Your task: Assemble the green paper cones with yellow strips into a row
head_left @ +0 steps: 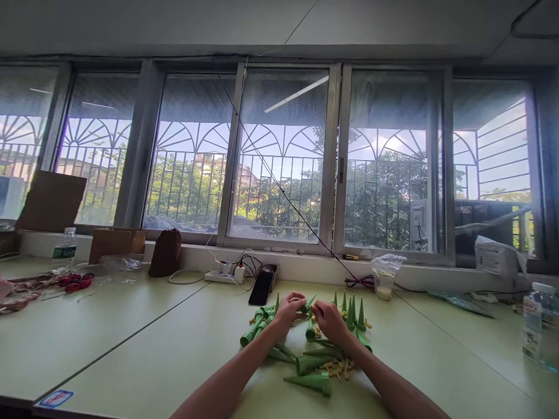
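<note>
My left hand (289,308) is closed around a green paper cone (309,303) whose tip points right. Close beside it, my right hand (328,320) is closed in a pinch at that cone, holding something small I cannot make out. Both hands hover over a pile of green cones (305,364) lying on the pale green table (174,343). Several cones (351,313) stand upright just right of my right hand. Small yellow pieces (338,368) lie among the fallen cones.
A black phone (262,286) and a white power strip (225,274) lie behind the pile. A plastic bag (384,273), a brown pouch (166,253), cardboard boxes (116,243) and water bottles (539,334) stand along the windowsill and table edges. Red items (74,282) lie at far left.
</note>
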The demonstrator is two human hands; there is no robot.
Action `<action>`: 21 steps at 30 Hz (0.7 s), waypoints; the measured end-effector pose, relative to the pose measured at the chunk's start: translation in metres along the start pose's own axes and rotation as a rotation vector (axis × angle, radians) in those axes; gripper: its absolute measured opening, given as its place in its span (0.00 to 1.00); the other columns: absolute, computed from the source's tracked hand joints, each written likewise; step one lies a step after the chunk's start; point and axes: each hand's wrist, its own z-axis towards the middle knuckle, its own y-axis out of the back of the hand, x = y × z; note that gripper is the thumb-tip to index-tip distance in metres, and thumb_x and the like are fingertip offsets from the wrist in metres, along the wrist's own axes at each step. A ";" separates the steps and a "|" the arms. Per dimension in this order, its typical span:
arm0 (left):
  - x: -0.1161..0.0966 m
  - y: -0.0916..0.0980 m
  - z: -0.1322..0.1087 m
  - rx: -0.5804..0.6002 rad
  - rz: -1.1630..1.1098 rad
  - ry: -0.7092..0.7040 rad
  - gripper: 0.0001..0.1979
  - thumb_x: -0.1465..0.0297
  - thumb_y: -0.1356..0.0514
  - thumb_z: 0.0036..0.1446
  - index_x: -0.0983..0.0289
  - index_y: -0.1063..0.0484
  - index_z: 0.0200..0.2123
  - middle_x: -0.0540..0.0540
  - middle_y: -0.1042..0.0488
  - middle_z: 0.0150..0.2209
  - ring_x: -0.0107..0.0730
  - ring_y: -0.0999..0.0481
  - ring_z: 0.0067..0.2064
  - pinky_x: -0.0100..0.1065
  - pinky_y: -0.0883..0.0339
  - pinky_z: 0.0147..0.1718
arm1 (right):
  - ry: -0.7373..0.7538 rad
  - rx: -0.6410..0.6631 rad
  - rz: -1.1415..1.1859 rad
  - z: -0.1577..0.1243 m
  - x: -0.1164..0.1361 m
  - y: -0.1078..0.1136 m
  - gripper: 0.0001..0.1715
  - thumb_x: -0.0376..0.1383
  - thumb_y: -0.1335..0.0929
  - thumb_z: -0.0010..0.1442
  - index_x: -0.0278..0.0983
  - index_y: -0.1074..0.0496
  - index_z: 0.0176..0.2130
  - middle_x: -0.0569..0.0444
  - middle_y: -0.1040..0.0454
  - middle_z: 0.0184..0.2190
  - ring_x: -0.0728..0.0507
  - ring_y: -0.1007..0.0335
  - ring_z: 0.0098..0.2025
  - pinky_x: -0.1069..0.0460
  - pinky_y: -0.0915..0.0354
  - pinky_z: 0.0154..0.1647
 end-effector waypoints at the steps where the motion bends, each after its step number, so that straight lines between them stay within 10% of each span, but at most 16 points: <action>1: 0.001 0.000 0.001 0.004 0.000 0.001 0.23 0.61 0.27 0.35 0.65 0.32 0.32 0.51 0.30 0.29 0.30 0.28 0.31 0.32 0.29 0.29 | -0.001 0.003 0.001 0.000 0.000 0.000 0.20 0.38 0.41 0.65 0.36 0.36 0.23 0.56 0.33 0.20 0.50 0.45 0.23 0.54 0.54 0.26; 21: 0.012 0.005 0.009 0.054 0.000 0.036 0.25 0.61 0.27 0.36 0.65 0.33 0.36 0.51 0.28 0.27 0.29 0.26 0.29 0.31 0.29 0.28 | 0.026 -0.013 0.001 0.000 -0.003 0.000 0.20 0.38 0.41 0.65 0.36 0.36 0.23 0.56 0.34 0.19 0.49 0.44 0.23 0.54 0.53 0.26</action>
